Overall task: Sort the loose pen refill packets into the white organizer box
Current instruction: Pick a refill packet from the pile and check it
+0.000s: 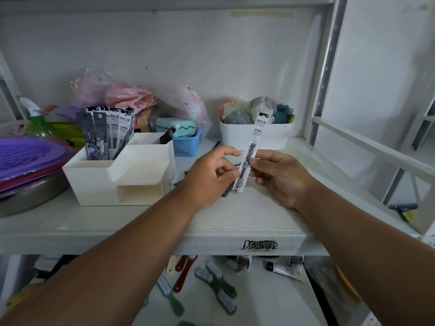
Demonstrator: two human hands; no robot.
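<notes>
At centre frame a white refill packet (249, 151) is held upright, slightly tilted, above the white shelf (247, 215) — pinched between the curled fingers of the left hand (209, 177) and the right hand (280, 177). Dark loose packets (224, 192) are partly hidden under the left hand. At left of centre the white organizer box (98, 182) is seen — several packets (108, 130) stand in its rear compartment.

Both arms extended fwd; left hand (209, 177) fingers curled, right hand (280, 177) pinching w/ thumb + fingers.
</notes>
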